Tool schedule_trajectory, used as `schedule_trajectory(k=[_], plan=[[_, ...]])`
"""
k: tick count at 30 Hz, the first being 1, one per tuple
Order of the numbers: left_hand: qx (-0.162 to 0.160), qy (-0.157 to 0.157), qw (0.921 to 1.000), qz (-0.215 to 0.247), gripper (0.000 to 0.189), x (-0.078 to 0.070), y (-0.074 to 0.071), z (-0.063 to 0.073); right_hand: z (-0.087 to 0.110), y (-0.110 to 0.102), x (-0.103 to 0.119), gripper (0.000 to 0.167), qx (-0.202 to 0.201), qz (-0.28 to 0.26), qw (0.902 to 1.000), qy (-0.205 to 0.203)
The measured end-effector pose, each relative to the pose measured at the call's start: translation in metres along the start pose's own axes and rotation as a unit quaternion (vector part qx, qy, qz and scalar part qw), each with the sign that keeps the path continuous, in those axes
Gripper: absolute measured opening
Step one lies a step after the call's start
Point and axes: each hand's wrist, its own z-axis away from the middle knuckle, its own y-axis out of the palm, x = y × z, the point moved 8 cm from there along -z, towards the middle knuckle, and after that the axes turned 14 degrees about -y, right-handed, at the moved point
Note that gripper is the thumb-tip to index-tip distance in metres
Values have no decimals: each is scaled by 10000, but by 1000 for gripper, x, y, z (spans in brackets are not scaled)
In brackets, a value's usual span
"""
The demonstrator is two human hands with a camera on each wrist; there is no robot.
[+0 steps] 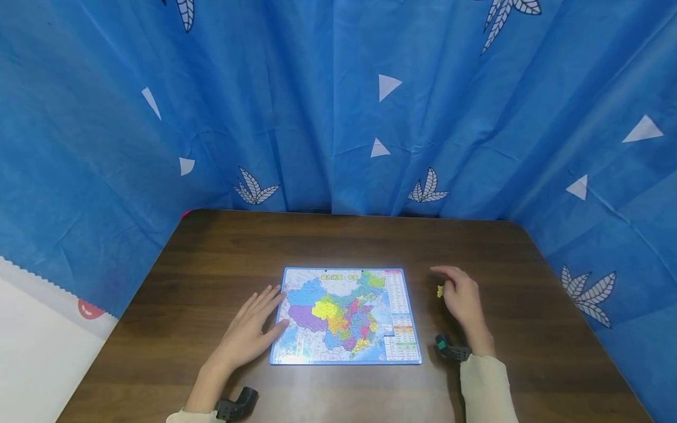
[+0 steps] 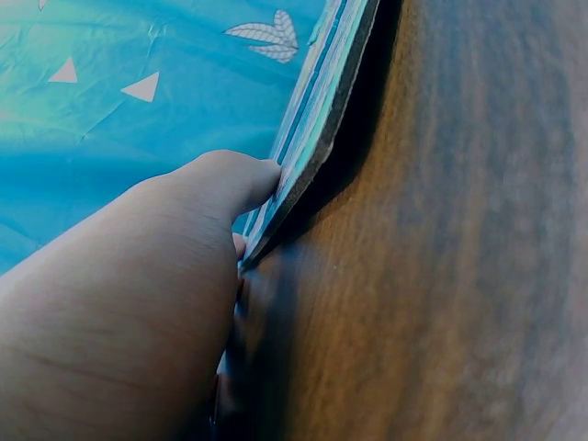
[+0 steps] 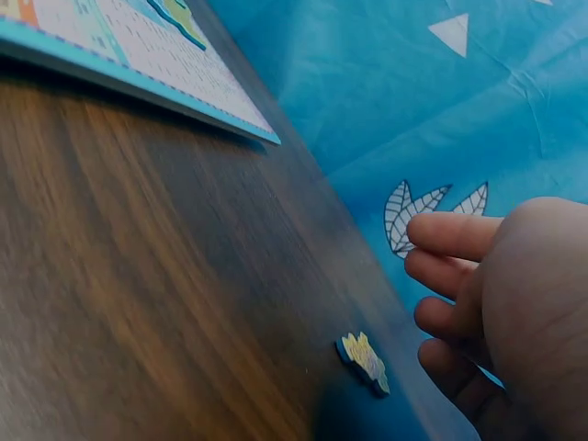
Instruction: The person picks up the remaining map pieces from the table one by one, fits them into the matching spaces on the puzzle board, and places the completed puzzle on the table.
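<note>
A jigsaw board printed with a colourful map of China (image 1: 338,354) lies flat on the table in the head view. My left hand (image 1: 252,329) is at its left edge with straight, spread fingers; in the left wrist view the thumb (image 2: 243,179) touches the board's face near the rim. Right of the board, a small yellow puzzle piece (image 1: 440,292) lies on the tabletop. Beside and above it is my right hand (image 1: 463,298), fingers loosely bent. The right wrist view shows a gap between those fingertips (image 3: 430,356) and the piece (image 3: 365,363).
Under everything is a dark brown wooden table (image 1: 238,238). Blue curtains (image 1: 317,117) with white leaves and triangles hang behind it and along the sides. Each wrist wears a black strap-on device (image 1: 238,404). White cloth or wall (image 1: 37,352) shows at the lower left.
</note>
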Motion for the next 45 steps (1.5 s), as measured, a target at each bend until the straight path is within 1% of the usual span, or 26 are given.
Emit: schedule_trajectory(k=[4,6,11,13,18,24,31,37,45], plan=[[38,-14,10000,8,67,0,2,-1,2,-2,-5,39,52,24,9999,133],[54,-8,10000,24,67,1,2,-1,4,-1,-7,39,206,44,9996,166],[38,23,10000,-6,67,2,3,-1,5,2,-11,40,740,99,9970,201],[11,41,10000,-7,66,2,2,-1,5,2,-12,42,858,90,9961,179],[-41,97,9999,22,65,1,0,-1,6,1,-15,42,1019,76,9947,139],[-59,119,9999,21,65,0,0,-1,9,-1,-19,41,1168,56,9928,245],[-26,109,9999,54,65,-1,-1,-1,13,0,-20,52,1472,-100,9881,444],[-3,96,9999,37,66,-1,0,0,15,0,-20,50,1549,-148,9860,602],[-26,87,10000,-3,66,-1,0,0,15,-3,-21,48,1373,-203,9881,663]])
